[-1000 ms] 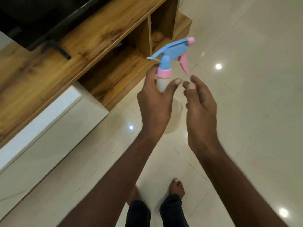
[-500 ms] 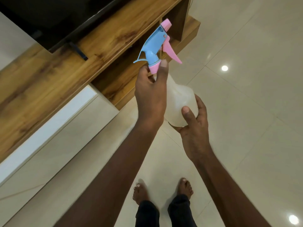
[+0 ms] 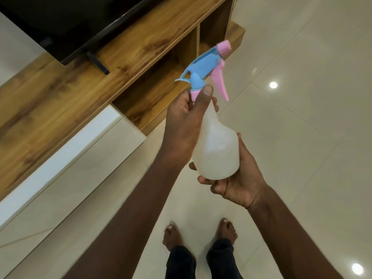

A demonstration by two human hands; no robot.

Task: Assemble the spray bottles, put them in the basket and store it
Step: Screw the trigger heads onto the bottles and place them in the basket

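While I stand barefoot on the tiled floor (image 3: 302,137), my left hand (image 3: 181,125) pinches the pink collar (image 3: 194,95) under the blue-and-pink sprayer (image 3: 205,69), and my right hand (image 3: 239,184) cups the base of the white bottle (image 3: 216,150). Held tilted in the air, the bottle is near the wooden shelf (image 3: 141,57).

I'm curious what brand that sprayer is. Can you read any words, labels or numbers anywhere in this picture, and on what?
None can be read.
spray bottle: plain translucent body, no label showing.
trigger head: blue and pink, no print showing.
wooden cabinet and dark screen: no writing showing.
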